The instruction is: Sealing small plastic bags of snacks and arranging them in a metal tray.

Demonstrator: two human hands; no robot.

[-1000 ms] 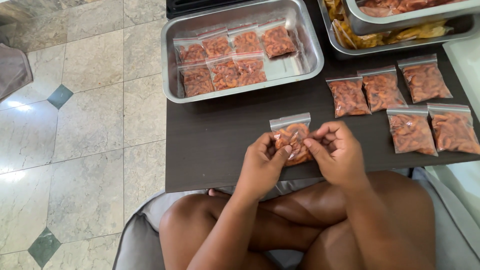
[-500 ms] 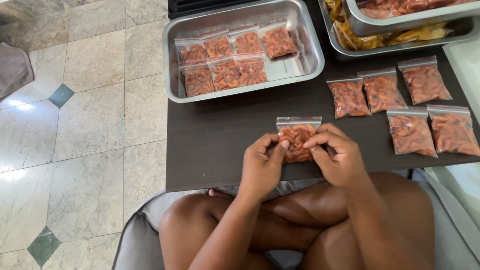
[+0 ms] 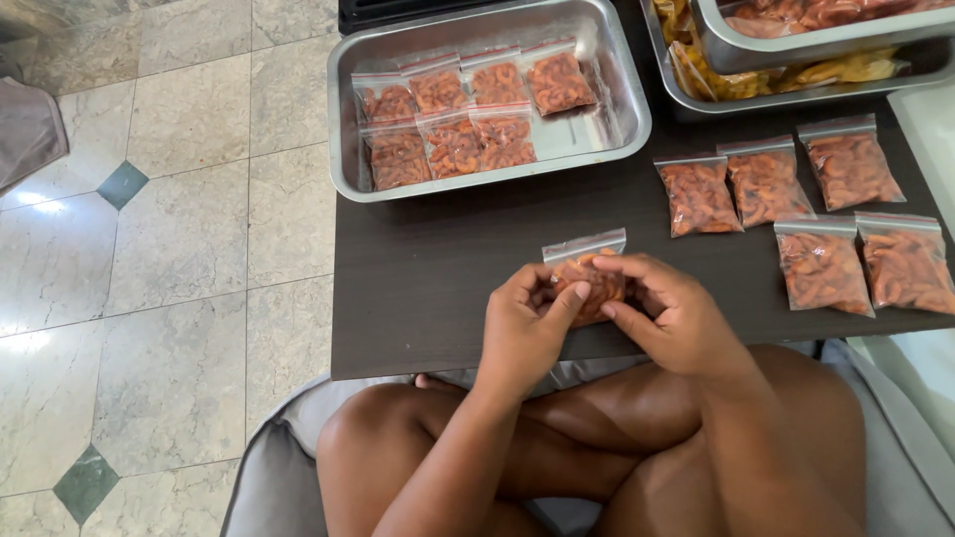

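Small bag [image 3: 588, 273]: a clear little bag full of orange-red food bits, held just above the near edge of the dark table [image 3: 438, 288].
Way it points: the bag stands up, its long side running away from the person; the sealed strip is at the far end, toward the steel tray [image 3: 607, 139].
Left hand [image 3: 522, 328]: fingers and thumb pinch the left side of the small bag.
Right hand [image 3: 671, 313]: fingers pinch the right side; both hands are close together, closed on the bag.
Table: low, dark brown, flat.
Steel tray: sits on the far side of the table, with seven filled bags [image 3: 453, 144] lying flat inside.
Five more bags [image 3: 806, 219]: lie on the table, to the right of the steel tray.
Second tray [image 3: 676, 85]: right of the steel tray, yellow food in it.
Floor [image 3: 169, 229]: pale stone tiles with small green squares, left of the table.
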